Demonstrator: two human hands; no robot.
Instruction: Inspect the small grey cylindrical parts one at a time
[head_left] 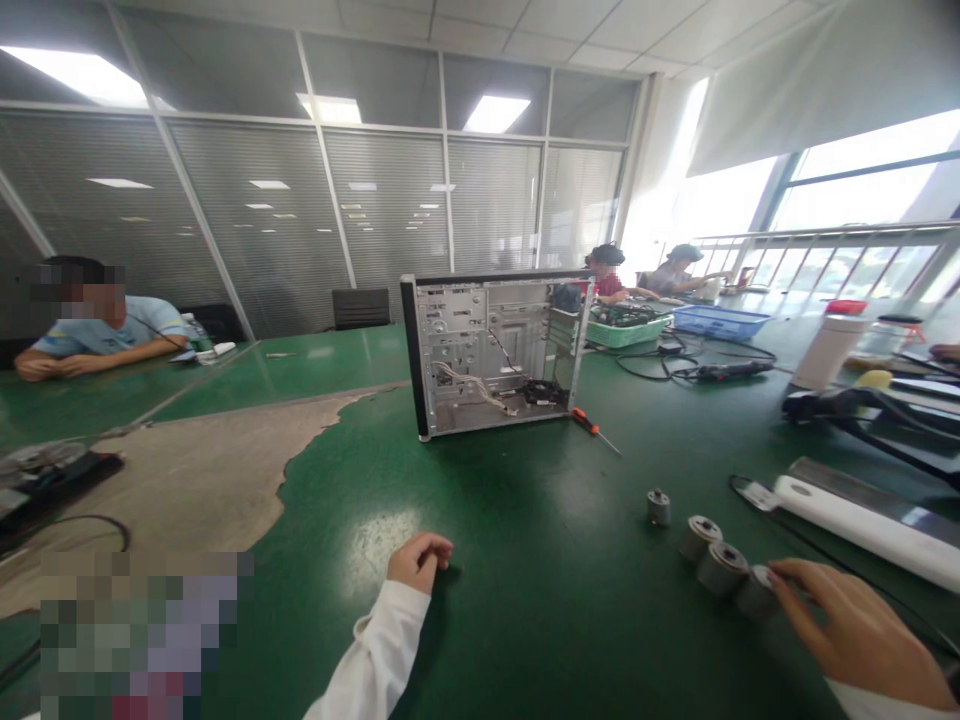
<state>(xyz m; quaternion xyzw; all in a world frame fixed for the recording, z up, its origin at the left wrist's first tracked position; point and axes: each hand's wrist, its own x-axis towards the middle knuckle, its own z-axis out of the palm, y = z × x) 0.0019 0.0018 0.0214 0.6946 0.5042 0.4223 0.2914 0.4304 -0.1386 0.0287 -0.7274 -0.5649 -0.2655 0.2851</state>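
Observation:
My left hand (420,562) rests on the green table (540,540) with its fingers curled together; whether anything is inside them is hidden. At the lower right, my right hand (851,620) has its fingertips on the nearest grey metal cylinder (756,592). Two more cylinders, one in the middle (722,568) and one behind it (700,537), stand close by in a slanting row. A smaller cylinder (658,507) with a knob on top is a little apart, farther back. An open computer case (495,350) stands upright beyond my hands, with loose wires and a black fan inside.
An orange-handled screwdriver (586,422) lies beside the case. Green (626,333) and blue (720,322) baskets, cables and a black tool are behind it. A white bar-shaped device (862,525) and a pale bottle (827,350) stand right. A person (112,320) sits left; others sit at the back.

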